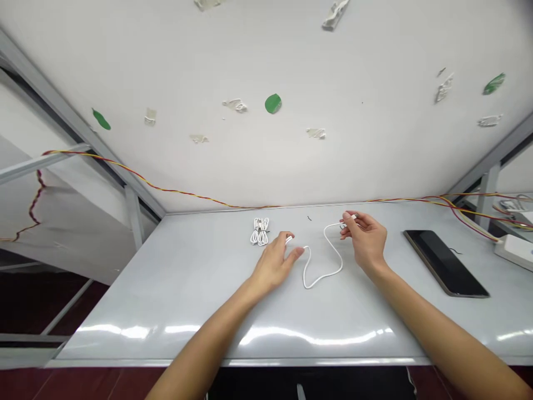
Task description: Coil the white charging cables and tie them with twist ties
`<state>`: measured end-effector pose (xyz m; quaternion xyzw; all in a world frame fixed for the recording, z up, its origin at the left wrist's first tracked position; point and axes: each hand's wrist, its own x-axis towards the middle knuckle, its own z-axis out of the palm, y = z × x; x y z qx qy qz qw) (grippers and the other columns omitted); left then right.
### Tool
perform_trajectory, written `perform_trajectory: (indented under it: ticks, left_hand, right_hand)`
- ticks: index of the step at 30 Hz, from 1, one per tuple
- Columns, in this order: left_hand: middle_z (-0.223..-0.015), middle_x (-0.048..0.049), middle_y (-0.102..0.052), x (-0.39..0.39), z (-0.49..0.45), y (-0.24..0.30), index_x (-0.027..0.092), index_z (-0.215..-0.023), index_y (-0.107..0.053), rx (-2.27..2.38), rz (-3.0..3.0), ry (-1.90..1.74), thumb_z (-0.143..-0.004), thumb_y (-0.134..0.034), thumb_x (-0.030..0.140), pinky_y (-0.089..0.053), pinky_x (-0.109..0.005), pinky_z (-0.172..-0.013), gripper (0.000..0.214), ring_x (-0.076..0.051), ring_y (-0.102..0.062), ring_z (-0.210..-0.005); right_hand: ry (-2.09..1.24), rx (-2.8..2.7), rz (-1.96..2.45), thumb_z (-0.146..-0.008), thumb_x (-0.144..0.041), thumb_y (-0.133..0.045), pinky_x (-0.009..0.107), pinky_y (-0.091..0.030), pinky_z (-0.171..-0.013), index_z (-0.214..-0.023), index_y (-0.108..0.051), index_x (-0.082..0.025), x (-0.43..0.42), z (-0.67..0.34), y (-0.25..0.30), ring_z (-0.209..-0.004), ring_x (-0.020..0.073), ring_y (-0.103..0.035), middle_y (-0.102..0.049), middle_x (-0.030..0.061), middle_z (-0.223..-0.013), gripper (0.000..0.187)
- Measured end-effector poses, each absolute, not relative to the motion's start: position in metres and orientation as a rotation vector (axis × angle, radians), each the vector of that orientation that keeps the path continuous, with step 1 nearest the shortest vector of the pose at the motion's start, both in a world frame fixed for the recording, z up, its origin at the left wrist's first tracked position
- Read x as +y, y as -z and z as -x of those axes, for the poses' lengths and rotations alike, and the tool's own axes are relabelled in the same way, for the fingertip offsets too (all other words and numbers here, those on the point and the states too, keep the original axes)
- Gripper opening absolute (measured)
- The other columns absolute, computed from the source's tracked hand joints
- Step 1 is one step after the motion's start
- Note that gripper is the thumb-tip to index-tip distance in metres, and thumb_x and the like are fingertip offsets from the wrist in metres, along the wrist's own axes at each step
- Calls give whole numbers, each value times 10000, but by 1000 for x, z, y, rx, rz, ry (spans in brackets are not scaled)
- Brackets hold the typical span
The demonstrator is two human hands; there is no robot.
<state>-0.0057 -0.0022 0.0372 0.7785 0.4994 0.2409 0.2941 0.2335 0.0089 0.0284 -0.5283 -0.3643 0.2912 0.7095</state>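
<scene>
A white charging cable (333, 274) runs in a loose curve over the grey tabletop between my two hands. My right hand (368, 239) pinches one end of it, with a small plug showing at the thumb and fingertips. At the other end my left hand (272, 264) hovers low, white pieces of the cable showing between its fingers and beside the thumb tip; the thumb stands a little away from the index finger. Just left of that hand lie coiled white cables (260, 231), bound with a dark tie. Part of the held cable is hidden behind my left fingers.
A black smartphone (445, 262) lies at the right, near a white power strip (516, 251). Short dark twist ties (309, 218) rest on the grey tabletop (187, 278). Red and yellow twisted wires (187, 193) run along the white back wall (366, 150).
</scene>
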Motion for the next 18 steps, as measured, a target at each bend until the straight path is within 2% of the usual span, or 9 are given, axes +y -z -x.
perform_trajectory:
  ticks: [1,3,5,7,10,12,14,16,18]
  left_hand:
    - [-1087,-90,-655,-4,5,-38,228,-1288,-510,1339,-2093,-570,-905,-534,520,-464,-353,-797,482,-244,-625,-911]
    - [-1010,-76,-677,-5,4,-38,226,-1187,-600,1331,-2105,-454,-830,-636,527,-458,-336,-762,468,-253,-623,-889]
    - [-823,-45,-662,-5,3,-37,203,-971,-676,1232,-2030,-436,-859,-604,514,-443,-308,-716,338,-218,-606,-788]
    - [-752,-27,-618,-4,0,-35,175,-847,-674,1078,-1838,-510,-892,-555,527,-433,-281,-667,374,-162,-558,-679]
    - [-880,-34,-606,-3,-3,-31,167,-1040,-663,916,-1459,-669,-868,-577,580,-455,-275,-655,455,-123,-534,-650]
    - [-1004,-56,-604,-2,-5,-28,191,-1261,-590,874,-1274,-775,-864,-597,559,-482,-298,-753,541,-146,-586,-770]
    - [-1045,-67,-613,0,-5,-25,204,-1384,-516,871,-1222,-819,-877,-597,503,-467,-331,-874,594,-185,-603,-923]
    - [-1038,-76,-637,1,-5,-25,196,-1405,-514,889,-1278,-781,-904,-558,455,-436,-370,-947,565,-222,-591,-1019]
    - [-1060,-93,-656,0,-4,-28,185,-1327,-591,908,-1409,-720,-940,-489,441,-397,-411,-1005,475,-264,-556,-1129]
  right_hand:
    - [-627,-802,1165,-734,-447,-789,266,-537,-436,-895,-708,-161,9,-233,-29,-511,112,-589,-678,30,-758,338]
    - [-599,-788,1147,-741,-439,-786,268,-537,-437,-902,-708,-164,9,-233,-32,-500,111,-590,-682,27,-757,328]
    - [-584,-767,1131,-741,-429,-790,267,-534,-435,-901,-708,-166,9,-234,-35,-490,108,-590,-686,27,-759,319]
    - [-591,-749,1122,-737,-420,-796,265,-531,-433,-897,-709,-168,8,-235,-36,-485,107,-590,-688,27,-759,311]
    - [-654,-759,1112,-733,-418,-802,264,-530,-432,-893,-711,-168,6,-230,-35,-491,106,-588,-685,27,-760,310]
    - [-720,-784,1109,-733,-416,-804,266,-532,-437,-894,-712,-167,3,-226,-34,-499,104,-585,-685,30,-771,311]
    - [-786,-801,1097,-733,-409,-809,267,-529,-438,-904,-714,-168,0,-222,-34,-502,104,-583,-686,32,-783,311]
    - [-849,-798,1055,-732,-398,-816,261,-517,-435,-910,-715,-173,-2,-221,-35,-497,99,-577,-687,31,-788,304]
    - [-903,-777,995,-729,-383,-824,248,-499,-429,-905,-717,-180,-4,-221,-38,-493,92,-573,-683,23,-785,290]
